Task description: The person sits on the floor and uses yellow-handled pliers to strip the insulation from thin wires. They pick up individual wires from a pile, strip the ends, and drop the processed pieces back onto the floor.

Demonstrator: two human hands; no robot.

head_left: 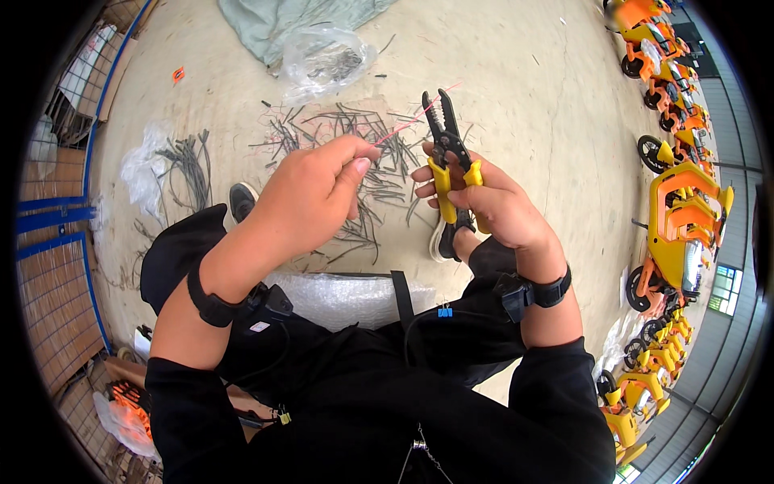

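Pinched between the thumb and fingers of my left hand (310, 185) is a thin pink wire (400, 128). It slants up to the right and crosses the jaws of a wire stripper (449, 143), its tip showing past them. Whether the jaws touch the wire I cannot tell. My right hand (509, 208) is wrapped round the stripper's yellow handles; the black jaws point away from me and stand apart. Below both hands, dark cut cable pieces (387, 192) lie scattered over the floor with pink wire bits among them.
A clear plastic bag (326, 63) lies beyond the scraps, by a grey-green sheet (282, 20). To the left are a bundle of dark cables (189, 169) and a blue-framed mesh cage (55, 222). Yellow-orange two-wheelers (685, 214) line the right side. Bubble wrap (343, 298) lies between my legs.
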